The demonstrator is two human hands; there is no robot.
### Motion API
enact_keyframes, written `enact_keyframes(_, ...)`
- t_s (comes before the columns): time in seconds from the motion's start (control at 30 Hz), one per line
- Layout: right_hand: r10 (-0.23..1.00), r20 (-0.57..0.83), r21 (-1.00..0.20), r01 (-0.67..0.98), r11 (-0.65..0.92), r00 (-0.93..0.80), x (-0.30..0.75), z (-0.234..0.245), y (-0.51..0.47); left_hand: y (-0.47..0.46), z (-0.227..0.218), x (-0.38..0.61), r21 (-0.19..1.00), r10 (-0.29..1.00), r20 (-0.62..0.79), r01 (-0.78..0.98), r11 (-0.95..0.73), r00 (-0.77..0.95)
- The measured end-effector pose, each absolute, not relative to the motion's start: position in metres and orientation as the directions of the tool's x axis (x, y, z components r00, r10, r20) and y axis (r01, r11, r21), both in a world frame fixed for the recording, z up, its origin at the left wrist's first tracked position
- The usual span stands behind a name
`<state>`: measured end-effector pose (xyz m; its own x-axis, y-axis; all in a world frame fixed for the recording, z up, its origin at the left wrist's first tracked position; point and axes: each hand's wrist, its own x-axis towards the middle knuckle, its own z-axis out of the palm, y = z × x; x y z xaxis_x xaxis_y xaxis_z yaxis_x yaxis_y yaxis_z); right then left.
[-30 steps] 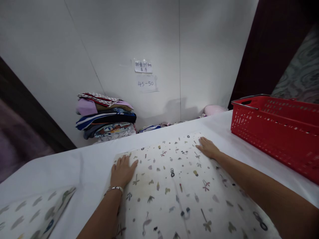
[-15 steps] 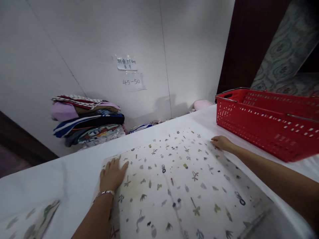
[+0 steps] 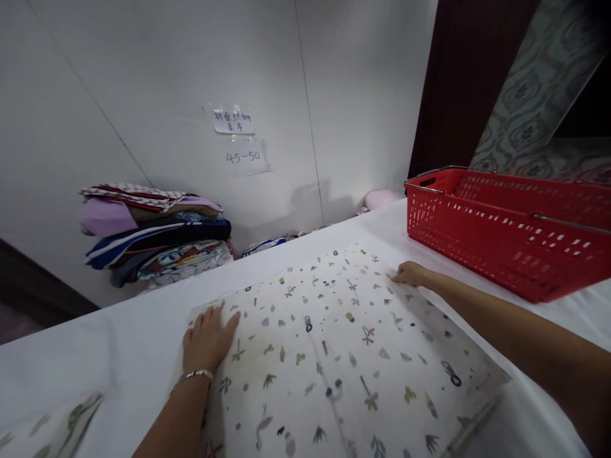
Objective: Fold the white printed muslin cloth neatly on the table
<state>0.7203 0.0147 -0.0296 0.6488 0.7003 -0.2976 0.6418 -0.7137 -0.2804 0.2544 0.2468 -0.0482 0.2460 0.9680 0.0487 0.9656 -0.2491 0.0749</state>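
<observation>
A white printed cloth (image 3: 344, 356) with small plants and shapes lies spread over the white-covered table, its near part running out of view. My left hand (image 3: 210, 337), a bracelet at its wrist, rests flat on the cloth's left side with fingers apart. At the far right edge, my right hand (image 3: 413, 275) has its fingers closed on the cloth's border. A faint crease runs down the middle of the cloth. At the lower left lies a second printed cloth (image 3: 52, 429), partly cut off.
A red basket (image 3: 487, 235) with metal handles stands on the table (image 3: 138, 356) at the right. Folded fabrics (image 3: 157, 235) are piled against the wall at the left. Two paper notes (image 3: 243, 156) hang on the wall. A pink item (image 3: 382, 198) lies beyond the table's far edge.
My right hand has drawn slightly inward and its fingers have curled in at the cloth's edge. My left hand stays flat on the cloth. The whole view has shifted slightly.
</observation>
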Motion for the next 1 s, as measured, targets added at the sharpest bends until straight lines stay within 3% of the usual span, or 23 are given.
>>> enact_keyframes(0.37, 0.732, -0.142, -0.225, 0.699, -0.679, 0.666, 0.719, -0.043, 0.013, 0.245, -0.046, 0.256, 0.081, 0.966, 0.063, 0.964, -0.253, 0.249)
enact_keyframes(0.63, 0.739, -0.105, -0.27, 0.696, -0.666, 0.666, 0.72, -0.041, 0.007, 0.248, -0.051, 0.254, 0.089, 0.965, 0.071, 0.962, -0.26, 0.254)
enact_keyframes(1.0, 0.705, -0.188, -0.371, 0.615, -0.696, 0.684, 0.719, -0.034, -0.008, 0.247, -0.049, 0.255, 0.085, 0.965, 0.071, 0.962, -0.259, 0.253)
